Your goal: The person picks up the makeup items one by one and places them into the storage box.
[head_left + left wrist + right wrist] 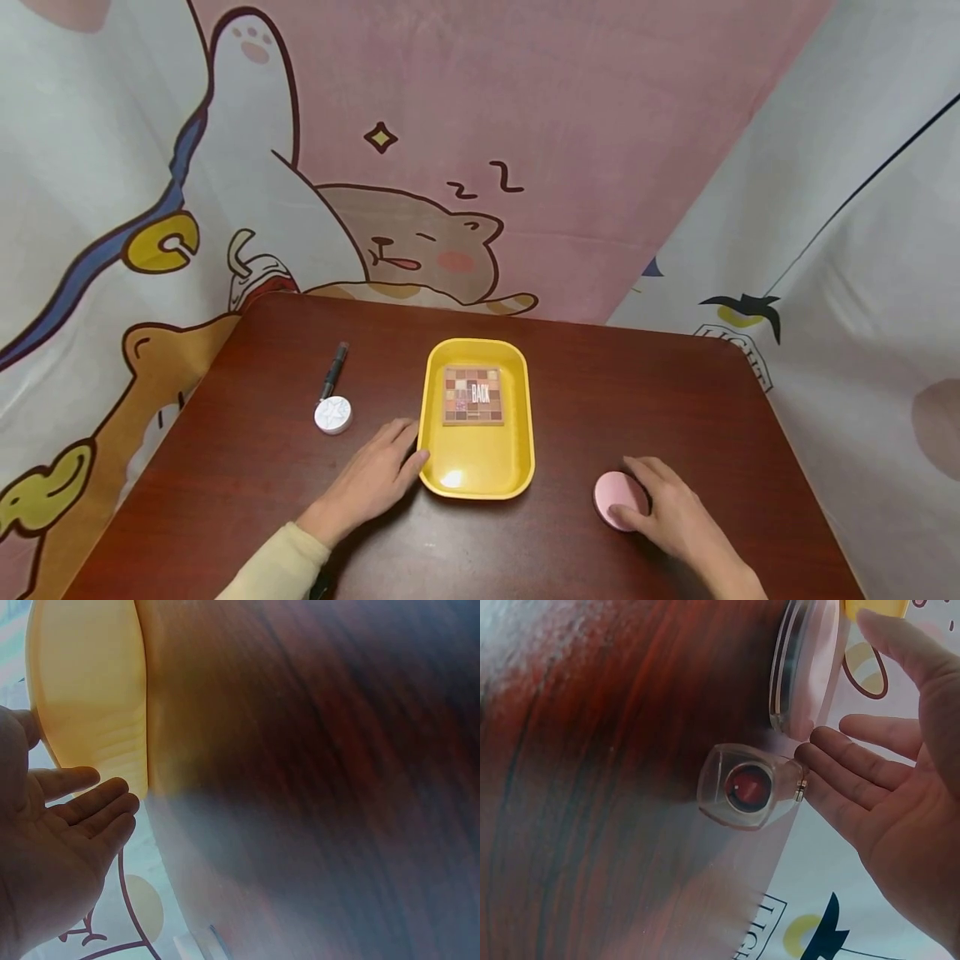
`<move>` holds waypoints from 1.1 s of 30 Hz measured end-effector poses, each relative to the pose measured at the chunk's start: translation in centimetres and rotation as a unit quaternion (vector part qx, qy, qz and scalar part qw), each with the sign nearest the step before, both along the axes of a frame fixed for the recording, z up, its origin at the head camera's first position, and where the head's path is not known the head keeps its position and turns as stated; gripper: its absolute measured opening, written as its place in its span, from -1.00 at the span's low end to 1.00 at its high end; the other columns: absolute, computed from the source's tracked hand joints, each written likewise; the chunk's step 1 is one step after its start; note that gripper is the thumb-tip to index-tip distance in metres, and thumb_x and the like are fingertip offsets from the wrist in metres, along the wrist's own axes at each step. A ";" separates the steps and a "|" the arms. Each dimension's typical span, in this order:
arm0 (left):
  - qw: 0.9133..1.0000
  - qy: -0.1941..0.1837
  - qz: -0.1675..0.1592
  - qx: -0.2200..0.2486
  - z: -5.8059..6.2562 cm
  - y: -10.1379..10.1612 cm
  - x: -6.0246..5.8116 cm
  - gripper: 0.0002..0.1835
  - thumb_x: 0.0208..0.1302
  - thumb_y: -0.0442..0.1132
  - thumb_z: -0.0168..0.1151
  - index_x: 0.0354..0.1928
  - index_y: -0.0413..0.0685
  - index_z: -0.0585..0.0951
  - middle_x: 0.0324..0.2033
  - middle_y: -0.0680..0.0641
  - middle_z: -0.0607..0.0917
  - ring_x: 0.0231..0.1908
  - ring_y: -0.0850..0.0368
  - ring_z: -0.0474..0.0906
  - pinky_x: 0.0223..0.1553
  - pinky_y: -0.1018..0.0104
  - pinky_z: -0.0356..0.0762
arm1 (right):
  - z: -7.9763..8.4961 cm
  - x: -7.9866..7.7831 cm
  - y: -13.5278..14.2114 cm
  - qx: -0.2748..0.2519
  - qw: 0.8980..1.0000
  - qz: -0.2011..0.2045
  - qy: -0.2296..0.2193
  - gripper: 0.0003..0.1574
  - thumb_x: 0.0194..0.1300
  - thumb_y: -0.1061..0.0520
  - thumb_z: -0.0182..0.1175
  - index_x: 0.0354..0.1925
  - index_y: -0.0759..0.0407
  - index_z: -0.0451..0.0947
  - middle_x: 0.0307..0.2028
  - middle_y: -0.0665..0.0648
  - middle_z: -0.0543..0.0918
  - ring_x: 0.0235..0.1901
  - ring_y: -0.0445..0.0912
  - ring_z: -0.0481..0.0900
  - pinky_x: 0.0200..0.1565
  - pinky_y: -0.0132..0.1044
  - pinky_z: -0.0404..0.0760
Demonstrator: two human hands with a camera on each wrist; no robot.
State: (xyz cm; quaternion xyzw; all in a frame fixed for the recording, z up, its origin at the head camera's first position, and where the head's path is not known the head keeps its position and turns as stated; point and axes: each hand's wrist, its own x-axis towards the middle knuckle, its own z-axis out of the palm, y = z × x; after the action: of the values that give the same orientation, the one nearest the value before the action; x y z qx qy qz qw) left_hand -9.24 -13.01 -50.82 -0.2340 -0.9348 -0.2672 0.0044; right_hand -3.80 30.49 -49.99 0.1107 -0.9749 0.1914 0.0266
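Note:
My left hand (380,468) is at the near left side of a yellow tray (480,492). Its thumb lies over the rim and the other fingers rest along the outer wall, as the left wrist view also shows. An eyeshadow palette (472,397) lies inside, toward the tray's far end. On the right, my right hand (669,507) spreads around a round pink compact (618,498), thumb over its near edge in the head view. Close to those fingertips, a small clear bottle (735,787) with a red centre stands in the right wrist view; the hand hides it from the head view.
Left of the tray lies a dark pen-like stick (335,371), with a round white marbled case (333,415) just nearer to me. The dark wooden table (555,550) meets a printed cloth backdrop (600,150) along its far edge.

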 end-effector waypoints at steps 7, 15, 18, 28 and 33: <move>1.000 0.009 0.004 0.003 -0.2 -0.1 0.2 -0.48 0.55 -0.06 0.16 0.40 -0.19 0.50 0.17 -0.18 0.61 0.21 -0.11 0.53 0.27 -0.09 0.50 | -0.1 0.3 -0.4 0.018 1.000 0.003 -0.024 -0.01 -0.08 -0.09 0.65 0.23 0.37 0.56 0.10 0.27 0.62 0.09 0.21 0.62 0.00 0.19 0.65; 1.000 0.022 0.003 0.007 -0.3 0.0 0.2 -0.48 0.55 -0.06 0.16 0.39 -0.19 0.51 0.16 -0.19 0.61 0.19 -0.11 0.54 0.25 -0.09 0.51 | -0.3 0.4 -0.7 0.028 0.999 0.006 -0.031 0.04 -0.15 -0.06 0.68 0.24 0.37 0.56 0.12 0.27 0.61 0.12 0.21 0.60 0.04 0.16 0.64; 1.000 0.028 0.001 0.008 -0.4 0.0 0.1 -0.49 0.54 -0.07 0.17 0.38 -0.19 0.51 0.15 -0.18 0.62 0.18 -0.09 0.55 0.25 -0.08 0.52 | -0.3 0.5 -0.7 0.031 0.999 0.004 -0.042 0.05 -0.15 -0.06 0.69 0.24 0.38 0.55 0.12 0.27 0.61 0.13 0.21 0.59 0.06 0.16 0.64; 0.999 0.032 0.001 0.011 -0.3 0.1 0.1 -0.49 0.53 -0.07 0.17 0.38 -0.20 0.52 0.14 -0.19 0.62 0.18 -0.11 0.55 0.24 -0.09 0.52 | -0.7 0.5 -0.7 0.041 0.999 0.020 -0.001 0.08 -0.29 0.00 0.73 0.20 0.41 0.58 0.04 0.20 0.61 0.08 0.14 0.60 0.05 0.08 0.65; 1.000 0.024 -0.001 0.006 -0.3 0.0 0.0 -0.48 0.55 -0.06 0.16 0.39 -0.20 0.50 0.16 -0.18 0.61 0.19 -0.11 0.55 0.25 -0.08 0.51 | -0.7 0.5 -0.7 0.044 0.999 0.029 0.013 0.08 -0.32 0.04 0.73 0.19 0.41 0.58 0.02 0.19 0.61 0.06 0.12 0.60 0.03 0.07 0.65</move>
State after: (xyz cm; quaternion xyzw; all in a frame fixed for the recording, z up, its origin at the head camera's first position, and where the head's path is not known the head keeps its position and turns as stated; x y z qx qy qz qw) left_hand -9.26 -12.97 -51.11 -0.2413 -0.9325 -0.2674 0.0277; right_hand -3.31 29.79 -50.74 0.1424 -0.9783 0.1480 0.0288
